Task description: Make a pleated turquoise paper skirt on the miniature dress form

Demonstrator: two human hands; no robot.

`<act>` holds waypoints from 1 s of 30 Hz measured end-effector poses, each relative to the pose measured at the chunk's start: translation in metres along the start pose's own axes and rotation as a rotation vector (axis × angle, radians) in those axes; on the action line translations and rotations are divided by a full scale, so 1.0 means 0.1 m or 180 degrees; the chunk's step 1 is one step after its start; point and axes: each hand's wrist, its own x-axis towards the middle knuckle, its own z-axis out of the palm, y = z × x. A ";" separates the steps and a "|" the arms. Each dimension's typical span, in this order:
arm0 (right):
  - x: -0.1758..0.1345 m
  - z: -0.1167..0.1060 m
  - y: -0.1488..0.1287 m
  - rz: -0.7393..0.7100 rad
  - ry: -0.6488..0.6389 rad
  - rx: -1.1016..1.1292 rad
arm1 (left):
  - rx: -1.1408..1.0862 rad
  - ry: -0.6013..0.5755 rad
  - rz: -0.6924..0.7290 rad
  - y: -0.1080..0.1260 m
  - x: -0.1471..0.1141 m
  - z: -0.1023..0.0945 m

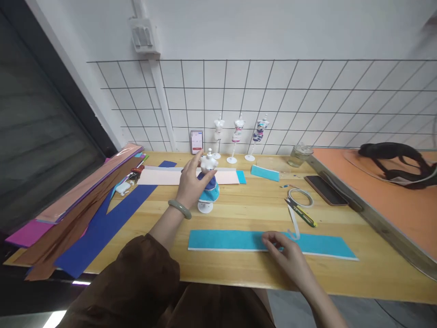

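Standing on the wooden table (239, 216), left of centre: small white dress form (209, 163) in a blue-and-turquoise dress (209, 195), its round base on the wood. Left hand (190, 183) curves round it from the left, thumb crossing in front of the torso, fingers spread well away from the thumb; cannot tell how firmly they press, if at all. Right hand (288, 255) is at the long turquoise strip (218, 240), which lies flat along the near side; thumb and forefinger tips nearly together (whether anything is pinched, cannot tell). Just right of it, a curl of white tape (294, 223) reaches onto the strip. Beyond: yellow-handled cutting tool (305, 216), then a tape roll (311, 199). Far side, by the tiled wall: three more forms (238, 132), upright phone (197, 142) to their left.
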 end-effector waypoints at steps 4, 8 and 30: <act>-0.02 -0.31 0.28 0.0105 0.0552 -0.0472 | 0.0076 -0.0131 0.0005 0.00 0.01 0.01; -0.03 -0.51 0.51 0.0149 0.0766 -0.0865 | 0.0309 -0.0125 -0.0040 -0.01 -0.02 0.01; 0.46 0.11 0.05 -0.0848 -0.1073 -0.0998 | 0.0500 -0.0782 -0.0351 -0.49 -1.51 -0.54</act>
